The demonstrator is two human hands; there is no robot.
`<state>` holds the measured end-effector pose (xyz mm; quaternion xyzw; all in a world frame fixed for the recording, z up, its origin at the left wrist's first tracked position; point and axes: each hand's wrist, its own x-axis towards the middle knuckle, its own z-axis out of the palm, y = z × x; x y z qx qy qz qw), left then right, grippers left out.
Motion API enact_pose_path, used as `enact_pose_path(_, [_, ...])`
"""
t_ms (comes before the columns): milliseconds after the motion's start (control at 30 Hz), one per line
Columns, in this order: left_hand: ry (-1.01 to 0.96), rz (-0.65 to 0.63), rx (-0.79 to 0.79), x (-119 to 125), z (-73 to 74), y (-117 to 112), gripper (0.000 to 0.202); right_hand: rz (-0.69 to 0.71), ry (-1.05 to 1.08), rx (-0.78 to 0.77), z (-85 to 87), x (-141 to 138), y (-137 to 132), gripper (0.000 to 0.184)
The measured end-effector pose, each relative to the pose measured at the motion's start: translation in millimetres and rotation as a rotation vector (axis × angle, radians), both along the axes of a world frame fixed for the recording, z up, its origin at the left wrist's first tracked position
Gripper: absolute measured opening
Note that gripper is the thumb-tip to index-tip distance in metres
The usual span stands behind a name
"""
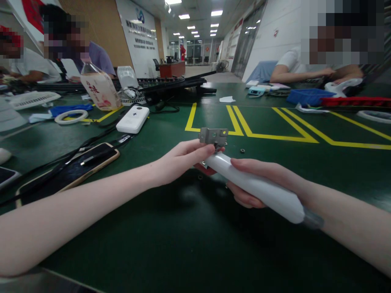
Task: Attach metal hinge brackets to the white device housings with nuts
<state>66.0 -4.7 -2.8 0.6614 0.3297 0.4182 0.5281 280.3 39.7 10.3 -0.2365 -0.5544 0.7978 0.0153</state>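
My left hand pinches a small grey metal bracket with holes, holding it upright just above the green table. My right hand is wrapped round a white electric screwdriver, whose tip points up and left at the bracket's lower edge. A small dark screw or nut lies on the table just right of the bracket. Both forearms reach in from the lower corners.
A phone in a gold case and cables lie at the left, with a white power bank, a drink bottle, a small fan and a tape roll behind. Yellow floor-style lines mark the table. Other people sit at far left and far right beside blue and red trays.
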Motion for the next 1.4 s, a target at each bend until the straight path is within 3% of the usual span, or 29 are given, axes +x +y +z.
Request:
enact_pose_path(67, [-0.034,-0.013,0.002,-1,-1.9,1,0.04,-0.006,-0.004,-0.012,0.5,-2,3,0.041])
enact_pose_path(200, [-0.046,0.039,0.02,-1,-1.7,3,0.073,-0.037,0.039,-0.063,2.9,-5,4,0.04])
enact_pose_path(433, [-0.149,0.191,0.004,-2,1.9,11,0.053,-0.406,0.11,-0.001,-3.8,-8,1,0.03])
enact_pose_path(600, [-0.127,0.126,-0.065,-9,1.1,16,0.045,-0.536,0.167,0.054,-4.9,-10,-1,0.024])
enact_pose_path(700, [-0.177,0.163,-0.031,-12,-0.4,19,0.042,-0.673,0.181,0.246,-3.0,-9,1,0.024])
enact_pose_path(800, [-0.209,0.273,0.032,-14,-4.2,22,0.041,-0.948,0.14,0.646,-3.7,-1,1,0.013])
enact_pose_path(867, [-0.223,0.348,0.052,-15,-7.6,25,0.041,-1.005,0.167,0.969,-5.9,4,-2,0.007])
enact_pose_path(933, [-0.227,0.409,0.052,-15,-10.6,28,0.04,-0.848,0.171,1.316,-8.7,5,-9,0.007])
enact_pose_path(1000, [-0.222,0.468,0.052,-15,-12.2,29,0.039,-0.533,0.102,1.632,-11.4,-2,-19,0.009])
enact_pose_path(1067, [-0.202,0.514,0.06,-13,-12.3,29,0.036,-0.273,-0.002,1.803,-13.6,-14,-28,0.018])
enact_pose_path(1133, [-0.177,0.531,0.069,-10,-11.7,28,0.034,-0.164,-0.104,1.833,-15.3,-25,-32,0.025])
enact_pose_path(1233, [-0.162,0.51,0.068,-7,-10.2,26,0.034,-0.117,-0.203,1.796,-17.1,-34,-30,0.021])
enact_pose_path(1400, [-0.162,0.451,0.024,-4,-7.0,22,0.035,-0.112,-0.099,1.756,-17.5,-31,-24,0.016])
